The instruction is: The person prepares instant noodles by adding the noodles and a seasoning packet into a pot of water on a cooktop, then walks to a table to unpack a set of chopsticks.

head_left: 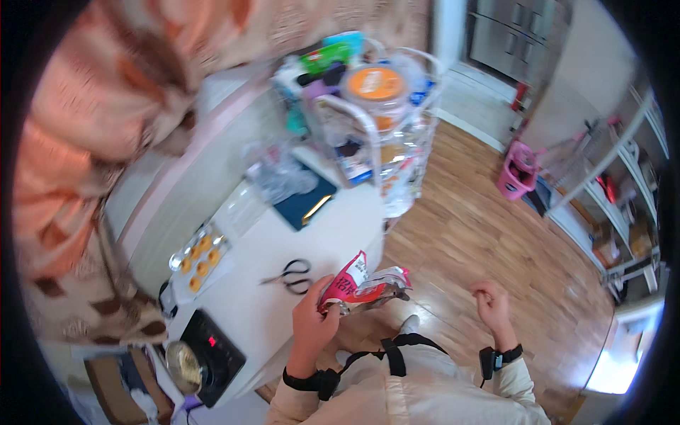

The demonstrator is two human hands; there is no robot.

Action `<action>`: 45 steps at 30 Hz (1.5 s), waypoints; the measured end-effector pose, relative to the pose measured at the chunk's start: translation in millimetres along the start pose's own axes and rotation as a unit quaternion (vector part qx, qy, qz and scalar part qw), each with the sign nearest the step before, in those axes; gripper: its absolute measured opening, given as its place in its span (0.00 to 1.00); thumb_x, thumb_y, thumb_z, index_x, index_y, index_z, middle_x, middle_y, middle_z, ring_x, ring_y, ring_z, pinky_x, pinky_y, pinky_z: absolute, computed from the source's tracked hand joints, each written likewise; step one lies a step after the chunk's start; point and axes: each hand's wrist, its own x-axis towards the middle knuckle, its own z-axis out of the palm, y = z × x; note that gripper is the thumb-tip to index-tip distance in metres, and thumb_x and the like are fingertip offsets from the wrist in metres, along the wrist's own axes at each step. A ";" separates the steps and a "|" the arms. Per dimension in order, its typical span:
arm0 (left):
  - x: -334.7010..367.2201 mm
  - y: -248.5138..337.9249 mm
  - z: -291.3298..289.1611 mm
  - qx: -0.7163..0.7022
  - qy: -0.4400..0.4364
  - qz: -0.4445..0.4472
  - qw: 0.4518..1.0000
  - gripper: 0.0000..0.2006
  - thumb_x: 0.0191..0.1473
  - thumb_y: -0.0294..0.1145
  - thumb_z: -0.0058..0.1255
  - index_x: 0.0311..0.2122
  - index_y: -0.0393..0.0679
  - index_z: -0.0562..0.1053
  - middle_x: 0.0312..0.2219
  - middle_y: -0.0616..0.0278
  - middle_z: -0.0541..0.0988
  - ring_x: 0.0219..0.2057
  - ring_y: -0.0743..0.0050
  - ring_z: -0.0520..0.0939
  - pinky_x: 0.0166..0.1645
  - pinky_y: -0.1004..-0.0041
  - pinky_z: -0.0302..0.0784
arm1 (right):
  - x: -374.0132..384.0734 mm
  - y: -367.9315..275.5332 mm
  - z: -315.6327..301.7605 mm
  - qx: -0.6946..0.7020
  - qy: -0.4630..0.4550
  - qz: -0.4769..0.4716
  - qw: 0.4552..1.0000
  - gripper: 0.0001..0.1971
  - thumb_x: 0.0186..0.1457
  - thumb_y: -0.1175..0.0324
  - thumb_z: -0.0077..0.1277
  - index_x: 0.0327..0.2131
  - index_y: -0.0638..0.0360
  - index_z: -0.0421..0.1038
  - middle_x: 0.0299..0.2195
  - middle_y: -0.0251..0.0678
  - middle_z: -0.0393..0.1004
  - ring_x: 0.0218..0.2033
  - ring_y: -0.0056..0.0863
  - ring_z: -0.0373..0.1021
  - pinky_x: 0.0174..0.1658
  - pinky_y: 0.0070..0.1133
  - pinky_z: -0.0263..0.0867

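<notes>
My left hand (pixel 315 315) is closed round a red and white plastic food bag (pixel 350 287), which sags to the right past the table's edge. Its top looks crumpled, and dark contents show low down at its right end. Away to the right, above the floor, my right hand (pixel 492 304) is curled closed; whether anything sits in its fingers is hidden. Scissors (pixel 296 278) with black handles lie on the white table (pixel 273 244), just left of the bag and touched by neither hand.
Several small yellow tarts (pixel 203 260) sit on the table's left side, behind a black cooktop (pixel 212 347) and a pan (pixel 184 368). Farther back are a dark blue folder (pixel 301 205), a clear bag (pixel 276 177) and a loaded white cart (pixel 368 120). A pink bucket (pixel 517 173) stands right.
</notes>
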 end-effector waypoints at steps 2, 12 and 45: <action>16.2 9.8 42.0 -0.029 -0.022 0.019 0.999 0.19 0.39 0.22 0.44 0.42 0.41 0.69 0.26 0.52 0.75 0.22 0.72 0.76 0.29 0.78 0.70 | 20.8 -7.6 -25.4 -0.057 -0.078 0.030 0.995 0.16 0.42 0.74 0.51 0.39 0.59 0.67 0.36 0.40 0.69 0.36 0.28 0.67 0.40 0.24 0.63; 89.5 82.7 227.4 -0.145 -0.276 0.001 0.950 0.13 0.44 0.17 0.44 0.39 0.36 0.70 0.31 0.61 0.76 0.21 0.85 0.73 0.20 0.85 0.69 | 80.2 69.4 -89.6 0.181 -0.196 0.068 0.961 0.29 0.39 0.64 0.59 0.47 0.56 0.61 0.40 0.45 0.69 0.39 0.40 0.67 0.42 0.26 0.62; 604.5 304.6 707.6 -0.211 -0.393 0.144 0.883 0.18 0.42 0.22 0.54 0.42 0.38 0.67 0.37 0.60 0.73 0.44 0.71 0.69 0.47 0.71 0.65 | 650.5 408.9 -382.2 0.102 -0.122 0.048 0.986 0.21 0.40 0.67 0.55 0.41 0.61 0.64 0.32 0.45 0.69 0.33 0.42 0.67 0.37 0.28 0.62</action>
